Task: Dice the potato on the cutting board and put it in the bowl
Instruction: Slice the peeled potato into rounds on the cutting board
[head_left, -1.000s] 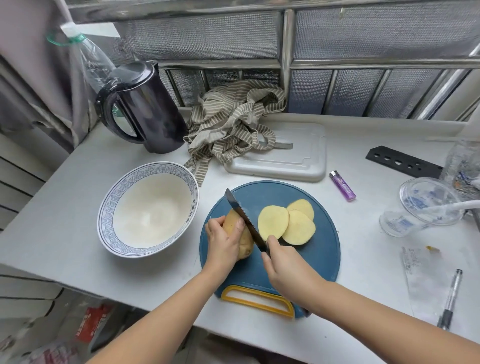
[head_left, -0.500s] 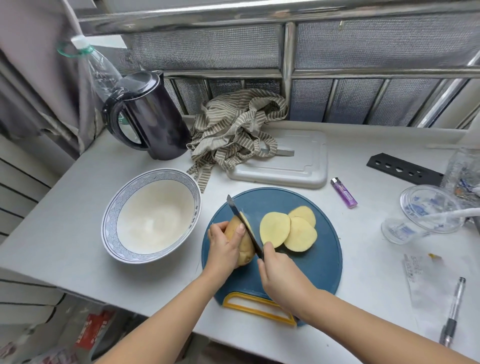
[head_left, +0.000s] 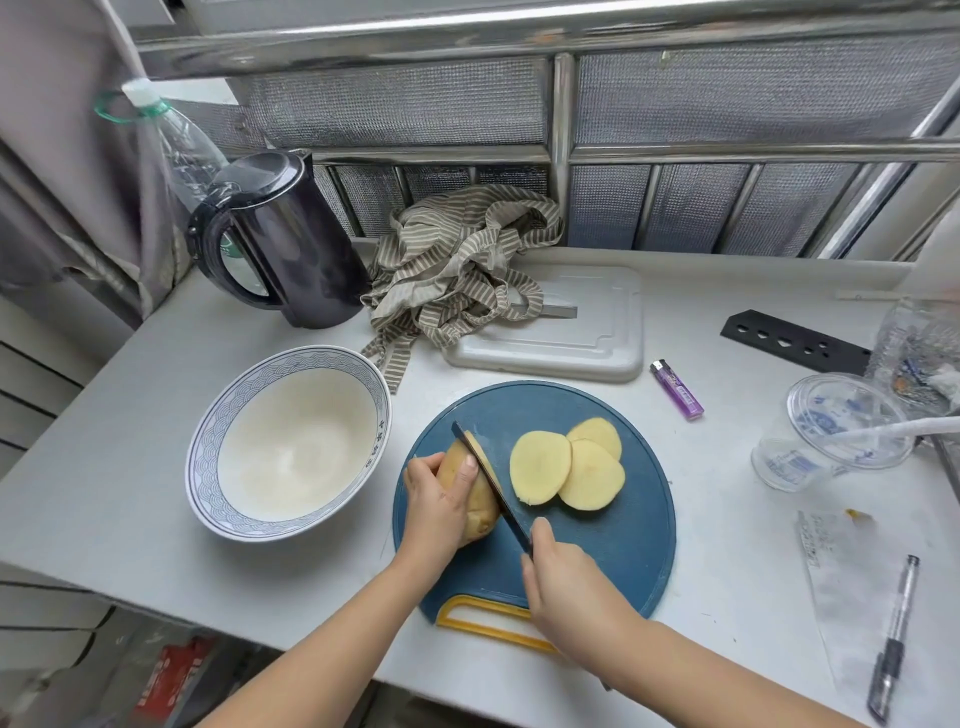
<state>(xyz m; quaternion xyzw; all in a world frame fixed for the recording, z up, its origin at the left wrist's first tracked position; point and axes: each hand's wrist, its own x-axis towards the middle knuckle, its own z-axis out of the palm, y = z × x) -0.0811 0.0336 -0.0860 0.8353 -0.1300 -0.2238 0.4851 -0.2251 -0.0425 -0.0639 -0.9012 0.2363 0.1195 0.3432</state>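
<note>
A round blue cutting board (head_left: 613, 551) with a yellow handle lies on the white counter. On its left side my left hand (head_left: 434, 506) holds the unpeeled potato (head_left: 480, 512) steady. My right hand (head_left: 563, 582) grips a dark knife (head_left: 491, 480), whose blade is sunk into the potato's right end, with a thin slice leaning against the blade. Three cut slices (head_left: 569, 465) lie overlapping in the middle of the board. The blue-rimmed white bowl (head_left: 208, 457) stands to the board's left with nothing in it.
A black kettle (head_left: 280, 244), a striped cloth (head_left: 462, 260) and a white board (head_left: 576, 332) stand behind. A purple lighter (head_left: 677, 389), plastic cup (head_left: 826, 431), black holed strip (head_left: 795, 340), paper and pen (head_left: 893, 634) lie to the right. The counter edge runs close along the front.
The knife has pressed down through the potato's right end, separating another slice. My left hand has stayed on the potato. The view has shifted slightly.
</note>
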